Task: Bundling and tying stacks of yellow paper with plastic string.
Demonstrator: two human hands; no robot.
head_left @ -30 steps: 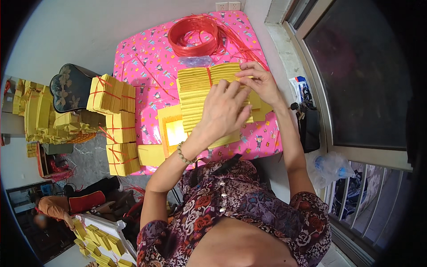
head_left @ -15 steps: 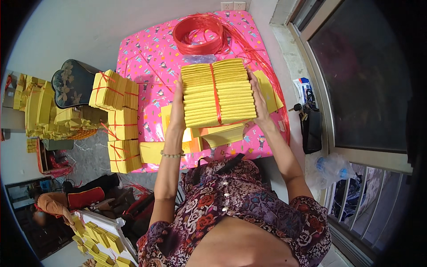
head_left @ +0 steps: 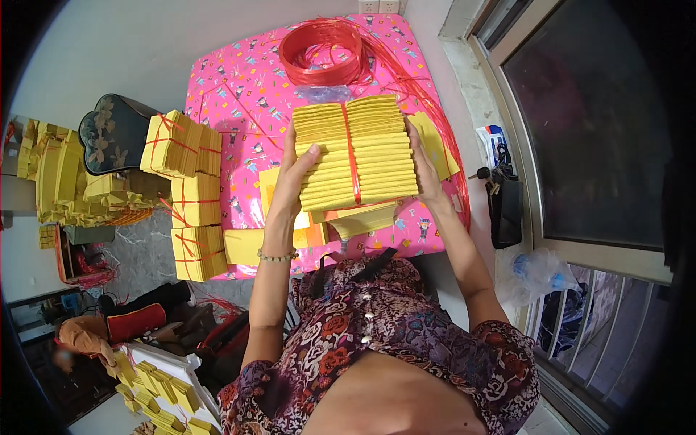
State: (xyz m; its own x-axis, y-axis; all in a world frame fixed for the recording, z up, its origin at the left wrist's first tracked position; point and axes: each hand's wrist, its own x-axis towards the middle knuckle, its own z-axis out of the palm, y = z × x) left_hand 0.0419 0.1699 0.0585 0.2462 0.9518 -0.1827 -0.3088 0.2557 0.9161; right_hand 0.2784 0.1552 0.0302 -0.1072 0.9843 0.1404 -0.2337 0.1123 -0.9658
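Observation:
Between my two hands, above the pink table, is a thick bundle of folded yellow paper, its ridged folds facing up. A flat red strap runs down its middle. My left hand grips the left side, with the thumb laid over the top edge. Along the right side my right hand presses, its fingers partly hidden behind the bundle. Beneath it lie loose yellow paper sheets, some with orange, partly covered by the bundle.
A coil of red plastic strapping sits at the far side of the pink-covered table. Tied yellow paper bundles are stacked along its left edge, beside a dark floral chair back. At lower left another person is near more paper.
My left thumb has come up over the bundle's top edge, where the hand lay flat along the side before. The bundle has barely moved.

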